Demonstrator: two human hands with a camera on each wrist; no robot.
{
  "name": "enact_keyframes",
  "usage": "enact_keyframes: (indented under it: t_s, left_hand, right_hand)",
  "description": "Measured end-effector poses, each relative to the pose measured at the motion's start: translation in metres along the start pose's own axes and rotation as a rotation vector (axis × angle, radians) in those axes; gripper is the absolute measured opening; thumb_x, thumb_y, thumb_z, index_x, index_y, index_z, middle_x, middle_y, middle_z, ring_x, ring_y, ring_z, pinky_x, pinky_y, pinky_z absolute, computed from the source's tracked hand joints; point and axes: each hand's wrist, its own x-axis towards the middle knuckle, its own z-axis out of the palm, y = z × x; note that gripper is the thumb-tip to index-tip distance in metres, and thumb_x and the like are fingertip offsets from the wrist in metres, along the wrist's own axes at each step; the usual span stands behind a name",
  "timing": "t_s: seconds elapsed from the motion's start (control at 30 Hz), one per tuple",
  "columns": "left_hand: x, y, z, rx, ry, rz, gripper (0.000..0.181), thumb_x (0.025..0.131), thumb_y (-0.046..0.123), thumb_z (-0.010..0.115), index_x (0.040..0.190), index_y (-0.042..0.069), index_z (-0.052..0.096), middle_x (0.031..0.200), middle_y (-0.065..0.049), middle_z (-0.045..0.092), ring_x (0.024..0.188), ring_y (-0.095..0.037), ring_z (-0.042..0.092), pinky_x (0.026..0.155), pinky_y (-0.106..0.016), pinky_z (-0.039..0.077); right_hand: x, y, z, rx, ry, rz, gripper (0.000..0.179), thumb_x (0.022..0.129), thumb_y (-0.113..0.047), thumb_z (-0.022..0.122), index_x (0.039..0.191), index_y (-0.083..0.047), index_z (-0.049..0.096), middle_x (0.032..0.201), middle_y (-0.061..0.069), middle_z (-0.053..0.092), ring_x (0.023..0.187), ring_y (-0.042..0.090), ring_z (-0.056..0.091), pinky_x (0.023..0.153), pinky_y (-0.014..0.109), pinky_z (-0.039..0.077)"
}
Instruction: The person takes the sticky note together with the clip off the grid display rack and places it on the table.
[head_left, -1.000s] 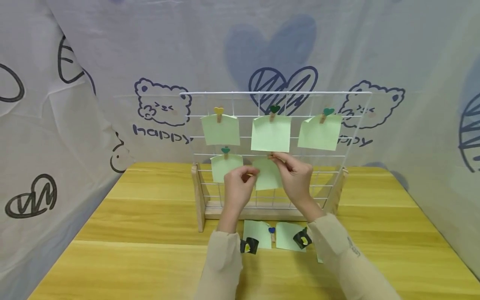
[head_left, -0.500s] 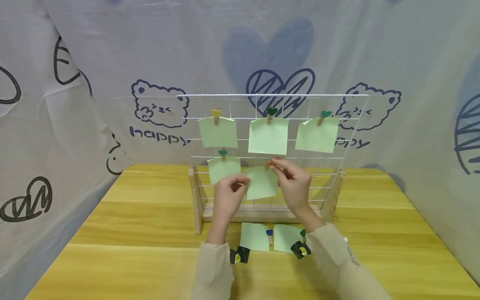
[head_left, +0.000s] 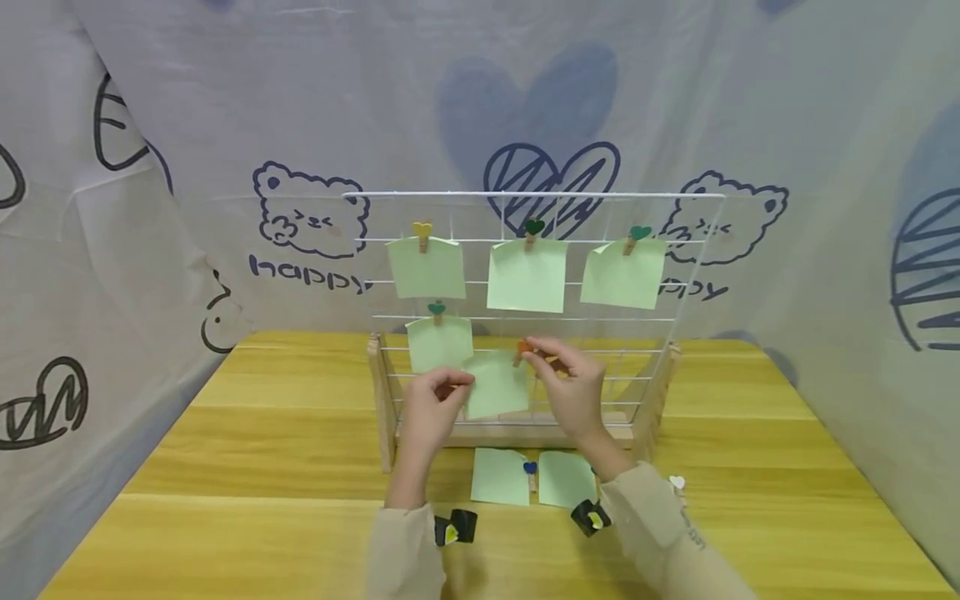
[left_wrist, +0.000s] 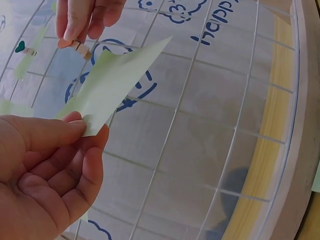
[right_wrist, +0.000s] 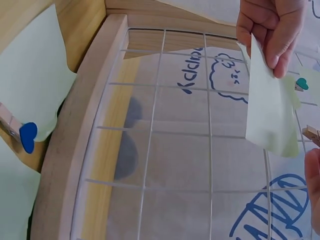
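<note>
Staged tabletop booth, not a lived-in room. Pale cloth backdrop (head_left: 225, 125) hangs on three sides, creased, printed with navy bears, hearts and the word "happy". It closes in a light wooden table (head_left: 247, 467). On the table stands a white wire grid panel (head_left: 525, 197) in a wooden base, green paper notes (head_left: 527, 275) pegged to it with heart-topped clothespins (head_left: 532, 230). No furniture or walls visible beyond the cloth.

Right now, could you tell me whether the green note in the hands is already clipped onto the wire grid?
Not yet. The green note hangs free, pinched by the left hand; the right hand holds the clip.
</note>
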Motion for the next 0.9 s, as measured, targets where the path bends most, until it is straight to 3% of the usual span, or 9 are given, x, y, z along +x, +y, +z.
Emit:
enact_keyframes:
  t_s: [0.33,0.57,0.77,0.9]
  left_hand:
    - [-0.006,-0.010,-0.012,0.037,-0.003,-0.006,0.007,0.080,-0.003,0.062,0.083,-0.002,0.068,0.085,-0.011,0.064,0.071,-0.018,0.058,0.061,-0.025,0.047]
    - [-0.010,-0.016,-0.020,0.060,-0.027,-0.059,0.007,0.080,-0.001,0.062,0.084,0.000,0.068,0.085,-0.009,0.064,0.071,-0.018,0.058,0.061,-0.026,0.048]
    - [-0.012,-0.021,-0.026,0.048,-0.053,-0.095,0.007,0.080,-0.003,0.062,0.083,-0.001,0.068,0.081,-0.009,0.064,0.066,-0.016,0.055,0.058,-0.026,0.047]
    - [-0.012,-0.025,-0.029,0.047,-0.058,-0.117,0.007,0.079,-0.003,0.062,0.082,-0.002,0.068,0.080,-0.009,0.064,0.063,-0.015,0.055,0.056,-0.025,0.047]
  right_hand:
    - [-0.009,-0.001,0.005,0.061,-0.034,0.049,0.014,0.070,0.014,0.066,0.084,0.011,0.064,0.082,0.021,0.064,0.064,0.023,0.063,0.056,0.021,0.051]
    - [-0.019,0.001,0.011,0.097,-0.059,0.090,0.016,0.069,0.017,0.064,0.085,0.013,0.063,0.082,0.021,0.064,0.065,0.025,0.062,0.058,0.021,0.051]
    - [-0.017,-0.018,0.014,0.080,-0.083,0.119,0.015,0.067,0.023,0.063,0.081,0.018,0.060,0.078,0.027,0.061,0.060,0.030,0.060,0.056,0.020,0.050]
    - [-0.018,-0.022,0.015,0.072,-0.095,0.154,0.015,0.067,0.022,0.062,0.082,0.018,0.060,0.079,0.027,0.061,0.061,0.026,0.059,0.056,0.018,0.049]
